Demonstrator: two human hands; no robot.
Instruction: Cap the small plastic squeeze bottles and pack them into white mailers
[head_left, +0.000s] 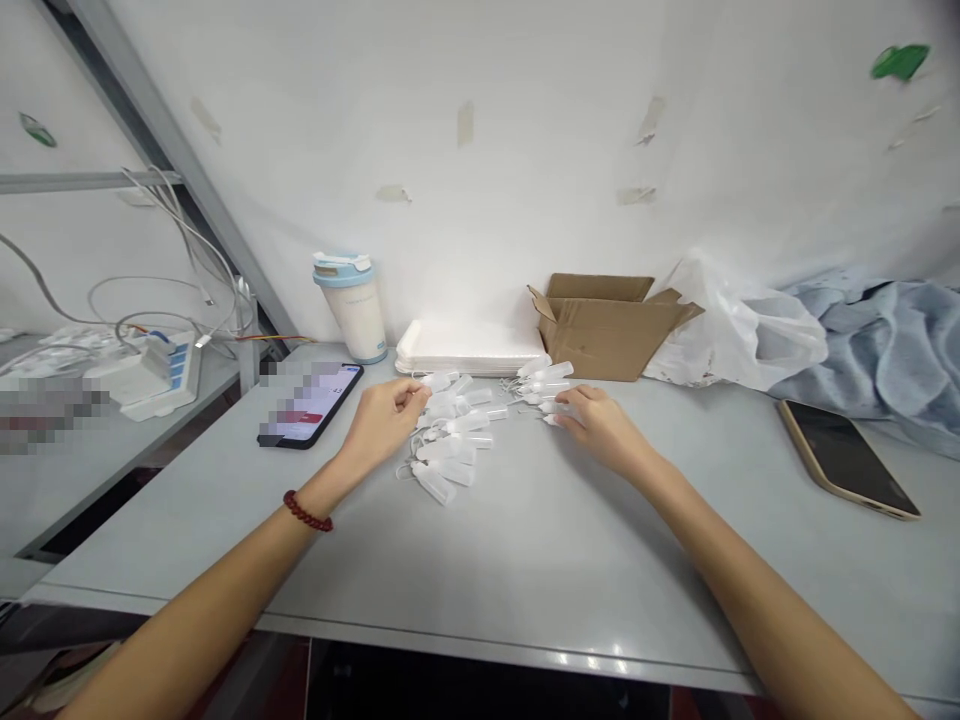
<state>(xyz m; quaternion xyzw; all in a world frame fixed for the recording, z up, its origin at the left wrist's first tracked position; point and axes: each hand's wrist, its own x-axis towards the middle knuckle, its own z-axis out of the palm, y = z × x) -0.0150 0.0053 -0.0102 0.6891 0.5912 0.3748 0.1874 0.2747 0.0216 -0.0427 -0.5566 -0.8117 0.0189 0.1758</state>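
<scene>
A pile of several small white plastic pieces with thin wire loops [454,440] lies in the middle of the grey table [525,560]. My left hand [382,420], with a red bead bracelet on its wrist, pinches one white piece [439,381] at the pile's left edge. A second small group of white pieces [544,378] lies just right of the pile. My right hand [596,425] rests on the table there, its fingers curled over one of those pieces.
A phone with a lit screen [311,405] lies left of my left hand. Behind stand a cup with a blue lid [352,310], stacked white trays [469,350], an open cardboard box [607,325] and a plastic bag [735,330]. A dark phone [847,455] and blue cloth [885,335] lie right.
</scene>
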